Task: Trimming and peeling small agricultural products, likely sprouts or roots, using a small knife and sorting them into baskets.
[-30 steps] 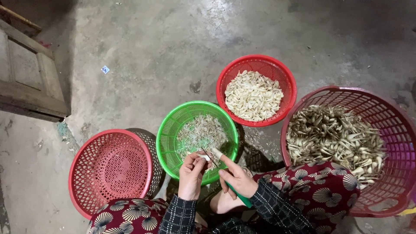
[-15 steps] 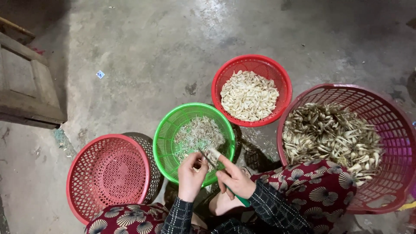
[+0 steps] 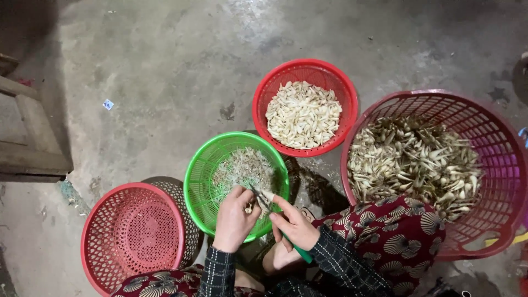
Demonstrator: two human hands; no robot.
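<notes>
**Hands trimming a small pale piece over the green basket**

The left hand (image 3: 234,220) pinches a small pale piece (image 3: 268,196) above the near rim of the green basket (image 3: 201,181), which holds fine scraps. The right hand (image 3: 294,225) is closed around a green-handled knife (image 3: 301,254), its blade touching the piece. On the concrete floor (image 3: 165,66) stand a red basket of peeled white pieces (image 3: 302,114), a large basket of unpeeled ones (image 3: 412,159), and an empty red basket (image 3: 132,234).

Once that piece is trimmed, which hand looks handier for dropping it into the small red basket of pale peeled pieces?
Probably the left hand: it pinches the piece, while the right hand grips the green-handled knife. The red basket lies ahead to the right, though, so it must reach across.
</notes>
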